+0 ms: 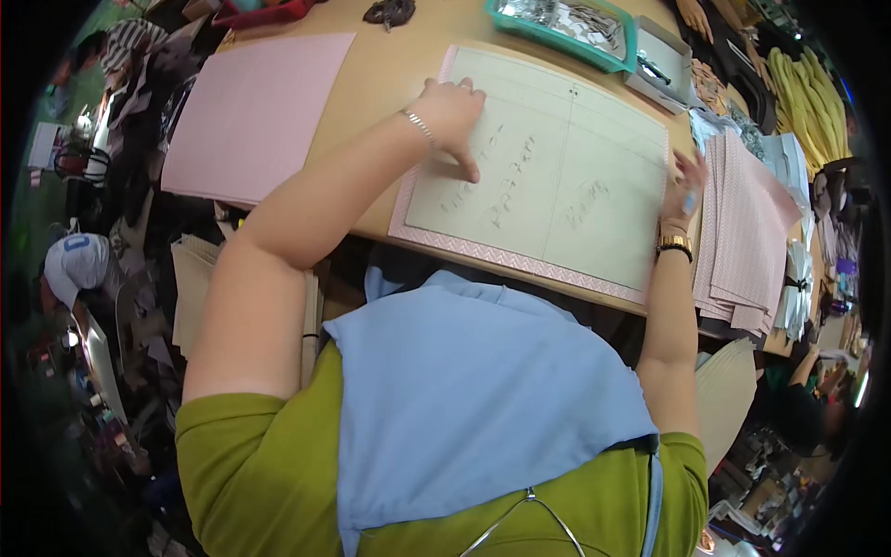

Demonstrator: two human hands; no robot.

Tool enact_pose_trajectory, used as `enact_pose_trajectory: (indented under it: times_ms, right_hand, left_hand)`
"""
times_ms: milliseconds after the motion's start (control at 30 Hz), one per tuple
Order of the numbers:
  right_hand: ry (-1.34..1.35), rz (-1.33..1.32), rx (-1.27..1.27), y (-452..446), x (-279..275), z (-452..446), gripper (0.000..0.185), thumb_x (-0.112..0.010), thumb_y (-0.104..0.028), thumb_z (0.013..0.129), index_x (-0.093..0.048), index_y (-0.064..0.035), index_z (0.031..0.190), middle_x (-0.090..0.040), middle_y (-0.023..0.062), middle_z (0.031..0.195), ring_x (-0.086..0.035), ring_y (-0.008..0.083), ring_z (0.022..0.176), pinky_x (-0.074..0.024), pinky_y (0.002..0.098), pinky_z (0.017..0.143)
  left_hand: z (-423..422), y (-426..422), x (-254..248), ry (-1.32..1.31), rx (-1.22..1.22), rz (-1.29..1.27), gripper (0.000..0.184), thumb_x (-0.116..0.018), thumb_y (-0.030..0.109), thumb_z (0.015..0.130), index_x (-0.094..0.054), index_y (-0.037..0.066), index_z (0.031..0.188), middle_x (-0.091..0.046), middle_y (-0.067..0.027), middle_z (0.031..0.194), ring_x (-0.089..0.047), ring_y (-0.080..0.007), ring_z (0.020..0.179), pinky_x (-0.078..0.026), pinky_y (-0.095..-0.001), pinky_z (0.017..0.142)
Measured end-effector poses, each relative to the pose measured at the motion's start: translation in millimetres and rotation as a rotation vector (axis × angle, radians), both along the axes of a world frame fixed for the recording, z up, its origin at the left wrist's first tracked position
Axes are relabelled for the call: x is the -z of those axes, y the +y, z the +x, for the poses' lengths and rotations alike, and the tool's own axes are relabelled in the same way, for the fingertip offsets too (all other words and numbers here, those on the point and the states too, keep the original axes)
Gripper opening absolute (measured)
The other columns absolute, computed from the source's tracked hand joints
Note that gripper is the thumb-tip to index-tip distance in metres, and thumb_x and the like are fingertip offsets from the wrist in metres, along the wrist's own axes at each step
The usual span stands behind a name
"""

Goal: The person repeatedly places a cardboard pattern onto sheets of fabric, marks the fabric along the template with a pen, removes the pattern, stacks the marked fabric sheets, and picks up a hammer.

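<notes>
A pale card pattern template (529, 176) with handwriting and ruled lines lies on pink patterned fabric (483, 251), which shows along its near and left edges. My left hand (452, 121) presses on the template's left part with thumb and fingers apart. At the template's right edge is my right hand (685, 186), its fingers bent around a small pale-blue object (689, 201) whose kind I cannot make out. Just right of that hand, a stack of pink patterned fabric pieces (742, 232) hangs over the table's edge.
Pink sheets (260, 116) lie on the table's left side. At the back stand a green tray (566, 32) of small parts, a white box (659, 65) and a red tray (264, 13). Yellow fabric strips (807, 102) hang at right. A person in a white cap (77, 265) is at left.
</notes>
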State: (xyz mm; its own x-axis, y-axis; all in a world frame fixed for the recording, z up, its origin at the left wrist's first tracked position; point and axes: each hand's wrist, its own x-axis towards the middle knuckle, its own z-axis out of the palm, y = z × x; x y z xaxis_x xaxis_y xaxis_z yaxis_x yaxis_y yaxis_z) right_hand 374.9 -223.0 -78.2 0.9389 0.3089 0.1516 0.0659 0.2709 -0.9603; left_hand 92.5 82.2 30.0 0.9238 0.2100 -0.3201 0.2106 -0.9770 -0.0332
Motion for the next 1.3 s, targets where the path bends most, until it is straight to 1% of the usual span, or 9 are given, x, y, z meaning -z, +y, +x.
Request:
enact_pose_trajectory:
  times_ms: [33, 133, 267, 400, 600, 800, 900, 1100, 1300]
  right_hand:
    - [-0.079, -0.113, 0.099, -6, -12, -13, 0.040, -0.050, -0.035, 0.100, -0.057, -0.0062, 0.126, -0.064, 0.0067, 0.110, -0.060, 0.0162, 0.101, -0.0472, 0.0291, 0.089]
    - [-0.188, -0.209, -0.012, 12, -35, -68, 0.035, -0.053, -0.026, 0.099, -0.057, -0.0031, 0.125, -0.065, 0.0057, 0.106, -0.059, 0.0103, 0.088, -0.0488, 0.0256, 0.081]
    - [-0.067, -0.279, -0.543, 59, -65, -185, 0.024, -0.058, -0.010, 0.094, -0.064, -0.0033, 0.116, -0.069, 0.0072, 0.097, -0.064, 0.0122, 0.083, -0.0516, 0.0254, 0.075]
    - [-0.543, -0.358, -0.997, 91, -79, -248, 0.020, -0.065, -0.010, 0.087, -0.067, -0.0034, 0.106, -0.070, 0.0100, 0.092, -0.066, 0.0179, 0.081, -0.0526, 0.0306, 0.074]
    - [-0.861, -0.343, -1.034, 122, -71, -272, 0.015, -0.068, -0.010, 0.081, -0.066, -0.0089, 0.096, -0.065, 0.0109, 0.080, -0.062, 0.0293, 0.072, -0.0522, 0.0366, 0.069]
    - [-0.970, -0.432, -1.016, 107, -75, -260, 0.012, -0.067, -0.012, 0.080, -0.061, -0.0092, 0.090, -0.064, 0.0094, 0.079, -0.062, 0.0295, 0.074, -0.0517, 0.0389, 0.067]
    - [-0.860, -0.517, -1.040, 90, -82, -247, 0.013, -0.067, -0.012, 0.079, -0.060, -0.0092, 0.090, -0.063, 0.0097, 0.077, -0.062, 0.0297, 0.075, -0.0514, 0.0398, 0.068]
    - [-0.920, -0.315, -1.028, 120, -71, -274, 0.011, -0.068, -0.009, 0.080, -0.064, -0.0084, 0.090, -0.064, 0.0108, 0.078, -0.062, 0.0297, 0.075, -0.0514, 0.0378, 0.070]
    - [-0.830, -0.453, -1.023, 91, -83, -251, 0.008, -0.067, -0.008, 0.081, -0.065, -0.0070, 0.088, -0.065, 0.0119, 0.077, -0.062, 0.0296, 0.073, -0.0518, 0.0369, 0.070]
  left_hand:
    - [3, -1, 0, 0.007, 0.002, 0.011, 0.110, -0.084, 0.067, 0.041, -0.050, -0.003, 0.119, -0.054, -0.0196, 0.125, -0.057, -0.0321, 0.113, -0.046, -0.0482, 0.092]
    - [6, -4, -4, 0.019, 0.000, 0.014, 0.110, -0.086, 0.066, 0.039, -0.049, -0.004, 0.116, -0.054, -0.0205, 0.122, -0.059, -0.0336, 0.109, -0.049, -0.0459, 0.089]
    - [5, -2, 1, 0.020, -0.011, 0.002, 0.110, -0.086, 0.065, 0.039, -0.049, -0.004, 0.116, -0.054, -0.0205, 0.121, -0.059, -0.0347, 0.109, -0.050, -0.0440, 0.089]
    - [4, 1, 8, -0.001, -0.017, -0.008, 0.115, -0.086, 0.066, 0.037, -0.048, -0.004, 0.120, -0.054, -0.0203, 0.124, -0.059, -0.0347, 0.110, -0.050, -0.0446, 0.090]
    - [7, 3, 14, 0.009, -0.031, -0.005, 0.122, -0.085, 0.069, 0.035, -0.047, -0.002, 0.126, -0.053, -0.0189, 0.126, -0.059, -0.0325, 0.112, -0.049, -0.0459, 0.090]
    - [7, 1, 13, 0.015, -0.040, -0.014, 0.122, -0.086, 0.068, 0.036, -0.045, -0.001, 0.128, -0.052, -0.0189, 0.129, -0.058, -0.0325, 0.113, -0.048, -0.0460, 0.091]
    - [8, 2, 12, 0.032, -0.040, -0.016, 0.123, -0.086, 0.068, 0.036, -0.045, -0.001, 0.129, -0.051, -0.0191, 0.129, -0.058, -0.0326, 0.114, -0.048, -0.0464, 0.091]
    - [10, -1, 13, 0.034, -0.049, 0.000, 0.124, -0.086, 0.068, 0.035, -0.044, -0.002, 0.129, -0.051, -0.0188, 0.130, -0.058, -0.0323, 0.114, -0.048, -0.0468, 0.090]
    - [5, 2, 15, -0.020, -0.035, -0.016, 0.120, -0.087, 0.066, 0.035, -0.047, -0.002, 0.125, -0.053, -0.0200, 0.127, -0.059, -0.0340, 0.111, -0.050, -0.0461, 0.090]
